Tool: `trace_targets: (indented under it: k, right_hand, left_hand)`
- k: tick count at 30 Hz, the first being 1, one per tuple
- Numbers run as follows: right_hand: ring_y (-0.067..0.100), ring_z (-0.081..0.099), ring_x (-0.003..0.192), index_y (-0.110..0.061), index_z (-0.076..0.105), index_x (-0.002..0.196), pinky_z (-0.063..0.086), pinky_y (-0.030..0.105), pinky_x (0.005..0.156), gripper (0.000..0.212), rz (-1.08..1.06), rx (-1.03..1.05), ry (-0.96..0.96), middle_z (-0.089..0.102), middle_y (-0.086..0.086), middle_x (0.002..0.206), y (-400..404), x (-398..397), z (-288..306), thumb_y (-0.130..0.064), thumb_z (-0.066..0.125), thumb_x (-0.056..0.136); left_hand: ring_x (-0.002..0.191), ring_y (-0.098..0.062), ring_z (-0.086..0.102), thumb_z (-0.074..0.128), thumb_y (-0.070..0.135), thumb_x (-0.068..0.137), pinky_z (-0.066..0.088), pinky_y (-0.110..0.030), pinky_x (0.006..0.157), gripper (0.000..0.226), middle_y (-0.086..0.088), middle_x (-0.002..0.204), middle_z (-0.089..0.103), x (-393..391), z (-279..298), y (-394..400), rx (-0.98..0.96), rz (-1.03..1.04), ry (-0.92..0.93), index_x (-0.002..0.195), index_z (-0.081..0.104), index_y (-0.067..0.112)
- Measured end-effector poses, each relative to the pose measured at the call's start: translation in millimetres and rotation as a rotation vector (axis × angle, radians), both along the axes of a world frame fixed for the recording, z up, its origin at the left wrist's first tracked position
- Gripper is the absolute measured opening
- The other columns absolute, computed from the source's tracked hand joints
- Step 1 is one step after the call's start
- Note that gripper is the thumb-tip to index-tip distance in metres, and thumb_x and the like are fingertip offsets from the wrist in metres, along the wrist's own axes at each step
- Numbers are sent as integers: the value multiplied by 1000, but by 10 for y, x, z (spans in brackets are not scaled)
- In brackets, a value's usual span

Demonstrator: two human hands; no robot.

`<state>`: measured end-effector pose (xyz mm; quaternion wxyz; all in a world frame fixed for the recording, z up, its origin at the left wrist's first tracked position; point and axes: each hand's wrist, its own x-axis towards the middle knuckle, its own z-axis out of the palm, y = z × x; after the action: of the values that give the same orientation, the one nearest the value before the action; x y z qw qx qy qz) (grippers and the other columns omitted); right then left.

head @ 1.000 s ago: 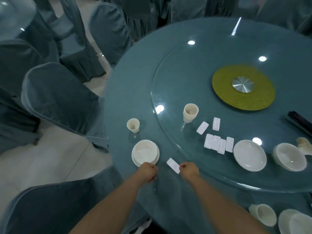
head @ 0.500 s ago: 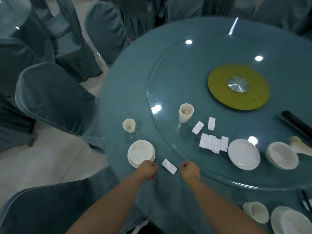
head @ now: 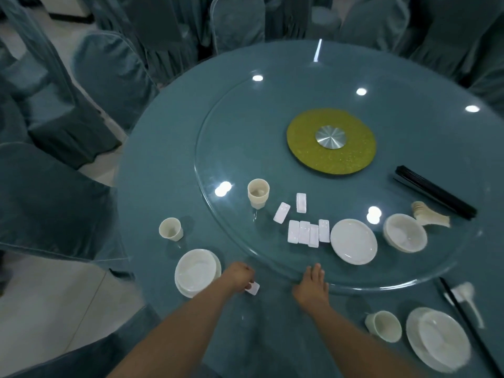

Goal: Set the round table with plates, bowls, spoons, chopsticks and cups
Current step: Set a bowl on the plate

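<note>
Since a second ago my right hand (head: 312, 289) is leaving the small white rectangular ceramic rest (head: 252, 288), fingers straightening flat at the round glass turntable (head: 218, 148) edge. Left hand (head: 237, 276) is pinching the rest beside the white bowl-on-plate stack (head: 197, 272); I'm squaring it parallel, keeping fingers low.

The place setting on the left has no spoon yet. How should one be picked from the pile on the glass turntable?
Take a spoon from the spoons by its handle, coming from the right: the handles fan out flat toward that side, while the nested bowls point left, close to the stacked bowls. The chopstick bundle lies just behind.
</note>
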<state>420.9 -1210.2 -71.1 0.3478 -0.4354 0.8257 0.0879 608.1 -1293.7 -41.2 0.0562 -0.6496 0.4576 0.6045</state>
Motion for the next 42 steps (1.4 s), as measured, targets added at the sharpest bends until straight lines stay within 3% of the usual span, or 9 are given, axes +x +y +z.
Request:
trace_targets:
  k: [7, 16, 26, 32, 37, 42]
  right_hand:
    - [31, -9, 150, -4, 0, 153, 6, 43, 122, 70, 9, 38, -22, -15, 13, 161, -113, 70, -98, -25, 36, 97]
    - [30, -10, 150, -7, 0, 154, 4, 44, 122, 71, 48, 80, -114, -17, 10, 161, -310, 247, -106, -24, 37, 96]
    - [26, 0, 151, -16, 15, 154, 7, 47, 121, 61, 225, 19, -311, -6, 8, 163, -548, 315, -10, -13, 38, 98]
    - [23, 2, 151, -16, 16, 155, 7, 43, 120, 56, 278, -34, -275, -3, 8, 163, -360, 285, -6, -14, 35, 102]
    - [22, 3, 151, -17, 16, 155, 7, 39, 120, 56, 244, -62, -246, 0, 7, 164, -208, 116, -12, -16, 36, 102]
    - [22, 5, 151, -16, 18, 154, 10, 35, 120, 54, 204, -91, -199, 2, 7, 164, -151, -44, 6, -14, 34, 102]
  left_hand:
    - [62, -17, 58, 48, 6, 91, 36, -20, 50, 13, -12, 86, 60, -6, -88, -38, 10, 30, 4, 93, 61, 5]
    - [74, -26, 59, 48, 7, 92, 41, -25, 57, 17, -16, 88, 62, 6, -98, -89, 29, 63, 1, 97, 64, 3]
    - [74, -27, 58, 50, 7, 89, 43, -25, 57, 14, -15, 85, 63, 15, -69, -159, -4, 30, -5, 84, 63, 6]
    - [73, -26, 57, 48, 7, 92, 47, -26, 61, 20, -8, 72, 59, -59, -72, -188, -52, -9, 2, 78, 60, 12]
    - [51, -19, 47, 49, 1, 87, 30, -21, 48, 24, -10, 65, 54, -183, -63, -194, -32, -17, 45, 65, 55, 10]
    - [48, -20, 43, 49, -2, 82, 31, -22, 48, 31, -8, 54, 48, -329, -53, -178, -43, -23, 69, 55, 51, 13]
